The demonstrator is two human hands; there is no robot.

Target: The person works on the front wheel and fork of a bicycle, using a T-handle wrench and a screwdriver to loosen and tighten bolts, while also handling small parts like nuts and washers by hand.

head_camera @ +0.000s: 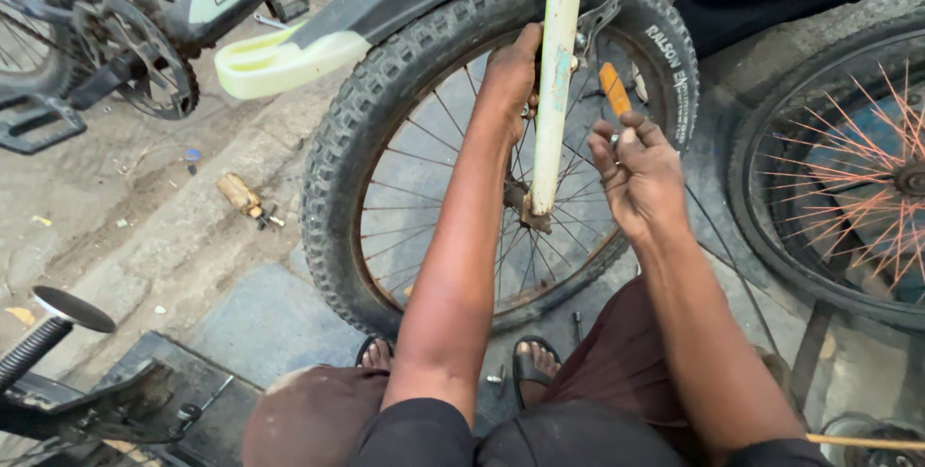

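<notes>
- Head view: the left hand (511, 67) is reaching through the spokes of the bicycle wheel (405, 72), fingers closing on something behind the pale fork leg (552, 81) (what exactly is hidden).
- The right hand (636, 173) is hovering just right of the fork, fingertips pinching a small metal piece.
- The wheel is sitting between both hands with its axle at the fork's lower end, so it is looking mounted; judging by that, the fastening is seeming unfinished.
- Below the hands, loose bolts (495, 377) are lying by the sandalled feet on grey pavement.
- Left of the hands, a wooden-handled tool (241, 195) is lying on the dusty kerb; right of them, a second wheel (848, 168) with orange spokes is resting.
</notes>
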